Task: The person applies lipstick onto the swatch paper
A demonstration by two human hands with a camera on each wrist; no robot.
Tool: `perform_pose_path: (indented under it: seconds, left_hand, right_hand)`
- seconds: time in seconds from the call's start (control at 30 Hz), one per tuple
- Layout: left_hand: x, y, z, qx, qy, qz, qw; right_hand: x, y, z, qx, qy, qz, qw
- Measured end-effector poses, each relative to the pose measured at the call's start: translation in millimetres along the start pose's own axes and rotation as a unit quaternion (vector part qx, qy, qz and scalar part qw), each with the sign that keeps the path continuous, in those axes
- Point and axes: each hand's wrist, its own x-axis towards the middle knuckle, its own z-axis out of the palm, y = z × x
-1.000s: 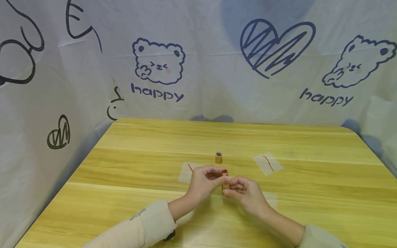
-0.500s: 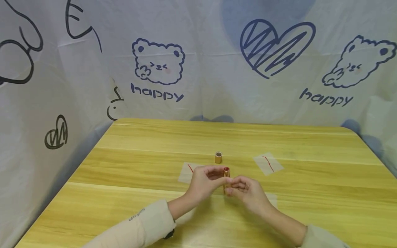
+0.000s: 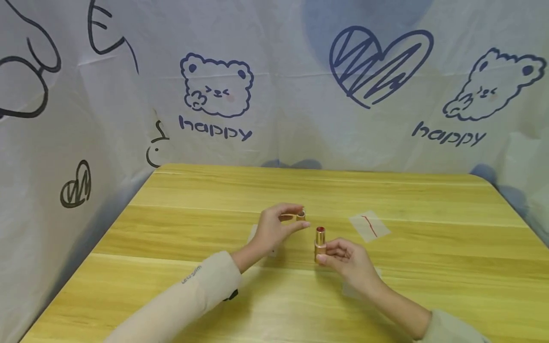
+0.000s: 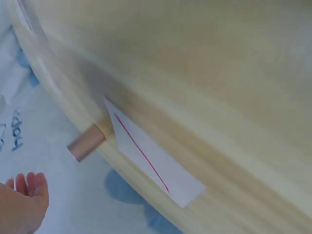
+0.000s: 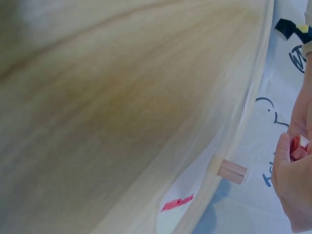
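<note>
In the head view, my right hand (image 3: 349, 262) pinches the gold base of a lipstick (image 3: 320, 240) between thumb and fingers. The lipstick stands upright with its red tip uncovered. My left hand (image 3: 274, 227) reaches to the lipstick cap (image 3: 301, 216), thumb and forefinger spread on either side of it. That cap stands on the table, its hollow end up. In the left wrist view the cap (image 4: 87, 143) shows apart from the left hand (image 4: 24, 207), whose fingers are loosely bent. The right wrist view shows the red tip (image 5: 295, 142) by the right hand (image 5: 295, 190).
A paper slip (image 3: 370, 226) with a red line lies on the wooden table (image 3: 193, 228), right of the cap. Another slip (image 4: 146, 151) is partly covered by my left hand in the head view. A third pale slip (image 3: 351, 289) lies under my right forearm. Printed cloth (image 3: 291, 105) hangs behind.
My left hand has let go of the lipstick and moved up and away to the cap. The right hand, still holding the lipstick, has shifted slightly right, and more of the lipstick shows.
</note>
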Motion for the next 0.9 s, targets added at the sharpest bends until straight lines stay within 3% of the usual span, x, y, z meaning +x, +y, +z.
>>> perform_pose_path:
  seconds: [0.2, 0.37, 0.47, 0.67, 0.9]
  left_hand:
    - [21.1, -9.2, -0.2, 0.108, -0.033, 0.020, 0.9934]
    - [34.1, -20.6, -1.7, 0.165, -0.060, 0.029, 0.9841]
    - [38.2, -27.0, -2.4, 0.166, -0.068, 0.003, 0.9838]
    - [40.8, -36.8, 1.6, 0.118, -0.080, -0.086, 0.9860]
    - [42.0, -40.3, 9.5, 0.098, -0.071, -0.117, 0.9857]
  right_hand:
    - [-0.4, 0.4, -1.4, 0.007, 0.010, 0.013, 0.9998]
    - [-1.0, -0.2, -3.6, 0.005, 0.014, 0.016, 0.9998]
    - [-0.9, 0.1, -4.4, 0.003, 0.019, 0.019, 0.9996]
    - [0.0, 0.4, -4.3, -0.001, 0.025, 0.032, 0.9992]
    - [0.4, -0.6, -2.6, 0.006, 0.022, 0.033, 0.9992]
